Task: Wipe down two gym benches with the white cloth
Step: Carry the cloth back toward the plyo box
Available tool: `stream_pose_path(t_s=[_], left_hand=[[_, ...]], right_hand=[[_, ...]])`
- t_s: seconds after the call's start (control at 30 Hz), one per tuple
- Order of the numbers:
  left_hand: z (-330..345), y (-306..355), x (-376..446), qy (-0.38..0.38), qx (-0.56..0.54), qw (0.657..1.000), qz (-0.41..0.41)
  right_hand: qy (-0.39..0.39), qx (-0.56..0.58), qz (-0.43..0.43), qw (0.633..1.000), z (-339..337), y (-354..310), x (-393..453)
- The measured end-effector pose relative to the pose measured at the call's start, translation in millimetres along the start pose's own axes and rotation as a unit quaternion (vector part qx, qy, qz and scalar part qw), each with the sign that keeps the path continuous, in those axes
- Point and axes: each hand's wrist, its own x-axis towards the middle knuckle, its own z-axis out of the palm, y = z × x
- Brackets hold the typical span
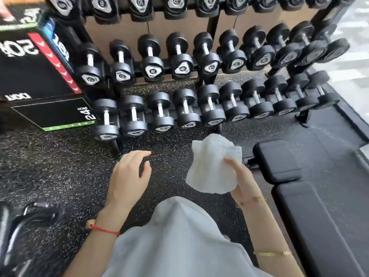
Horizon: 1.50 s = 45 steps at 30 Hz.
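Soft white cloth [212,164], matt black padded bench [311,212], seemingly rubber speckled floor [60,166].

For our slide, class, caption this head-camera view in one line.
Right hand holds a white cloth beside a black bench, facing racked dumbbells.

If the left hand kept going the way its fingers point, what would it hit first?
The left hand is empty and points up-right over the speckled floor. Most likely it would first meet the bottom-row dumbbells on the rack, though depth is unclear.
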Motion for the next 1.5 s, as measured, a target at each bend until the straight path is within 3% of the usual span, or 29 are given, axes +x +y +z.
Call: stream_pose_path(t_s=[0.23, 0.67, 1.23, 1.5], left_hand=[[-77.2, -126.2, -24.9, 0.049, 0.054, 0.993, -0.097], [-137.4, -266.9, -17.9, 0.131, 0.072, 0.958, -0.244], [-261.6, -474.8, 174.3, 0.205, 0.09, 0.92, -0.322], [-303.3, -593.7, 239.1, 0.214, 0.084, 0.921, -0.315]], right_hand=[[-0.079, -0.056, 0.038, 0.995, 142.9, 56.5, 12.4], [-0.198, -0.216, 0.102, 0.951, 341.8, 100.2, 73.0], [-0.304, -0.281, 0.098, 0.905, 694.3, 102.5, 224.5], [-0.328, -0.269, 0.112, 0.899, 833.5, 130.0, 265.4]])
